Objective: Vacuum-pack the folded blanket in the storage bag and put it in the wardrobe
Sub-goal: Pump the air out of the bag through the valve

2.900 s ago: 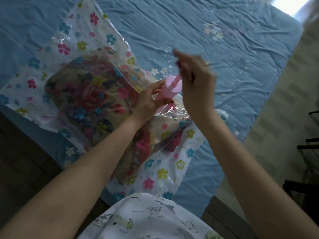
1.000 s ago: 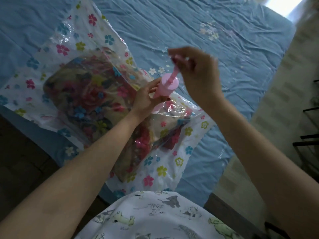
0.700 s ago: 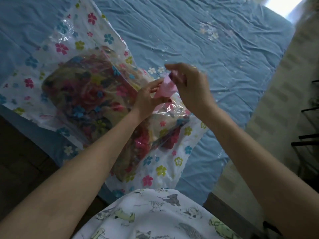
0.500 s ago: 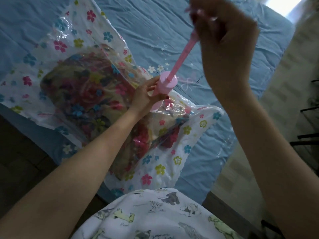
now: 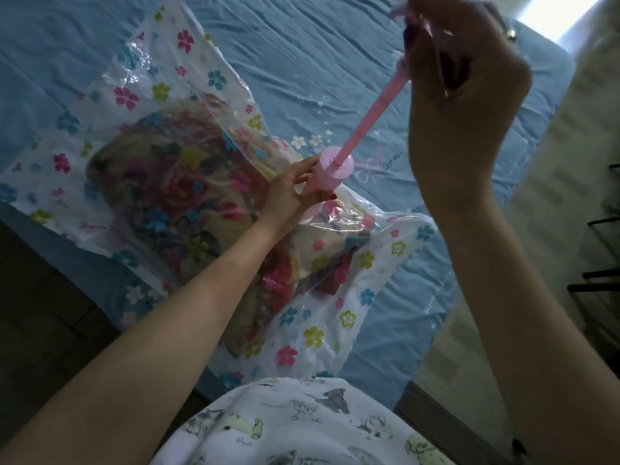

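Lying flat across the near corner of a bed under a creased blue sheet (image 5: 335, 62): clear storage bag (image 5: 161, 62) printed with small bright flowers, folded blanket (image 5: 174, 196) in dark floral pattern showing through, plastic wrinkled over it. Standing on the bag's near-right part, pink hand pump (image 5: 330, 177), barrel gripped by curled fingers of left hand (image 5: 295, 196), slim plunger rod (image 5: 375, 109) drawn far out and up, its top clenched in right hand (image 5: 466, 78). Beyond the bed to the right, pale floor (image 5: 550, 203) and dark metal rack (image 5: 604, 280); bright light at top right.
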